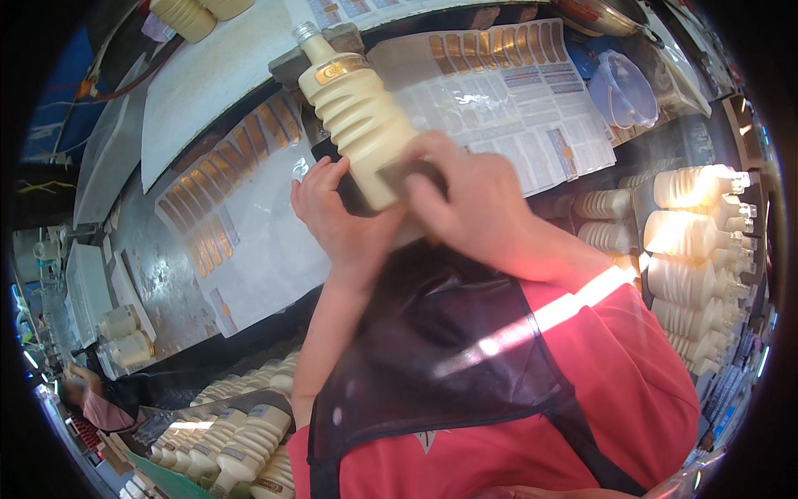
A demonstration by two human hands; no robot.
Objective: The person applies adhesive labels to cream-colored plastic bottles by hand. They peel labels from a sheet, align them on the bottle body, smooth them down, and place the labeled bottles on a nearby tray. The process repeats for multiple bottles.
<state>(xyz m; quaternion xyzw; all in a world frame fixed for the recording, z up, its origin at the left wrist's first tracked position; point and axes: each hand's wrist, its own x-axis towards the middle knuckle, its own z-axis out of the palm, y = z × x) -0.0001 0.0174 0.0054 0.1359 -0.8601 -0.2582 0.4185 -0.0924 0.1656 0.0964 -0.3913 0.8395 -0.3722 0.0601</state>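
A cream-coloured ribbed glass bottle lies in front of me, its clear threaded neck pointing away and a gold label on its shoulder. My left hand is at the bottle's left side near the base, fingers apart, thumb towards the base. My right hand, blurred, is at the right side of the base with fingers curled; whether it holds something is not plain. Sheets of gold and printed labels lie on both sides, one to the left and one to the right.
Grey blocks lie by the bottle's neck. A translucent bucket stands at the upper right. Many similar bottles are stacked at the right and in a container at the lower left. A co-worker is at the far left.
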